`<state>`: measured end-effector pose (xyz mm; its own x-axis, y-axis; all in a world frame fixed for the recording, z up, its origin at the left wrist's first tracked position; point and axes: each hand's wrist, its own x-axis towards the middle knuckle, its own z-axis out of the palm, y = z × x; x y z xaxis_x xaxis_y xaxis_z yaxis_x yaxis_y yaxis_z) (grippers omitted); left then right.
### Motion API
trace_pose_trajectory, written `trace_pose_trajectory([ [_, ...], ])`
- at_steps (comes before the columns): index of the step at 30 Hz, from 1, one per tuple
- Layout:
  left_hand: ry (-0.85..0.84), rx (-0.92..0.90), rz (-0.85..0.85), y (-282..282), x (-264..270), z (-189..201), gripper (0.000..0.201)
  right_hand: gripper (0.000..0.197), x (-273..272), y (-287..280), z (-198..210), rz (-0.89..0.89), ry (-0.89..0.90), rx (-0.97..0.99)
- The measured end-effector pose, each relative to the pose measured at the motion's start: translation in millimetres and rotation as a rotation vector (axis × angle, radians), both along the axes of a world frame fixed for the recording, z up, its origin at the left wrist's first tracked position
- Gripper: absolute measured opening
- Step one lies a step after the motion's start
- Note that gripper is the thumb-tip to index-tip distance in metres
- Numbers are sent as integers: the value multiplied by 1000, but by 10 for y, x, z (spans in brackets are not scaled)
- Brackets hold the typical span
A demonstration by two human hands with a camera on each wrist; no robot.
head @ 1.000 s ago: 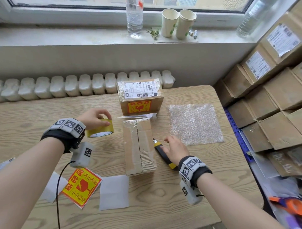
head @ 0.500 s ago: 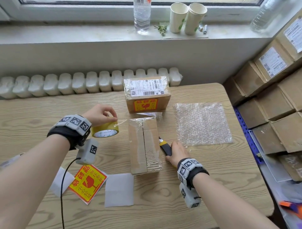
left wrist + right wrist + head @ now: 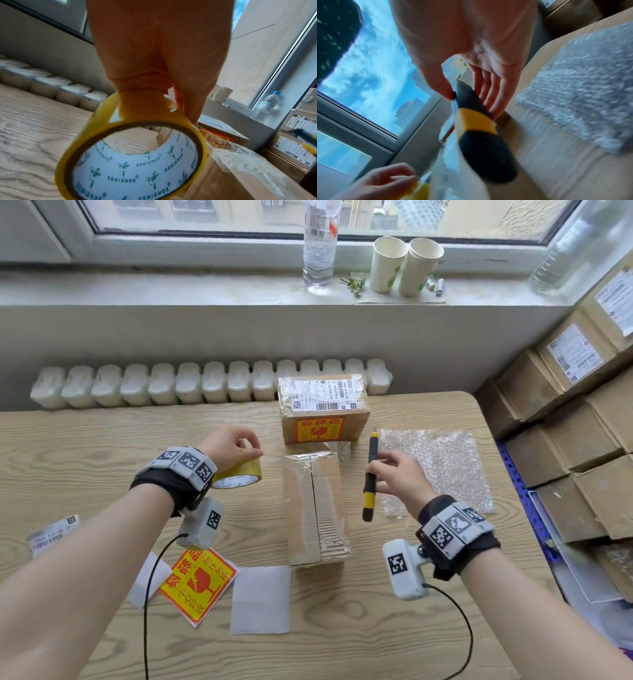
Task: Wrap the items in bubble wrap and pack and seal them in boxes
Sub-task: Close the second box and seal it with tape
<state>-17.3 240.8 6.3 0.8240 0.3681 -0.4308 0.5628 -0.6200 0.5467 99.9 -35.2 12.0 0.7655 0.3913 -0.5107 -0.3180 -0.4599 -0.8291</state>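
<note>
A long cardboard box (image 3: pixel 317 508) lies mid-table, its far end shiny with tape. My left hand (image 3: pixel 230 447) grips a yellow tape roll (image 3: pixel 238 474) (image 3: pixel 135 159) just left of the box, lifted off the table. My right hand (image 3: pixel 397 475) pinches a black-and-yellow utility knife (image 3: pixel 370 474) (image 3: pixel 481 129) in the air right of the box, its tip pointing away from me. A sealed box (image 3: pixel 323 409) with a shipping label and a red-yellow fragile sticker stands behind. A bubble wrap sheet (image 3: pixel 442 463) lies flat to the right.
A fragile sticker (image 3: pixel 198 583), white backing papers (image 3: pixel 261 599) and a label (image 3: pixel 51 534) lie on the table's near left. Stacked cardboard boxes (image 3: pixel 582 440) crowd the right side. A bottle (image 3: pixel 318 248) and two paper cups (image 3: pixel 407 265) stand on the windowsill behind a radiator (image 3: pixel 205 385).
My right hand has picked the knife up from the table beside the box and raised it. My left hand still holds the tape roll in about the same place.
</note>
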Motion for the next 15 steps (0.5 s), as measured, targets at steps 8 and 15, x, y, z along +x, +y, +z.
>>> trace_pose_trajectory([
  [8,-5,112,0,-12,-5,-26,12,12,-416,575,232,302,368,175],
  [15,-77,123,26,-18,-3,-87,15,17,-631,911,48,421,438,94],
])
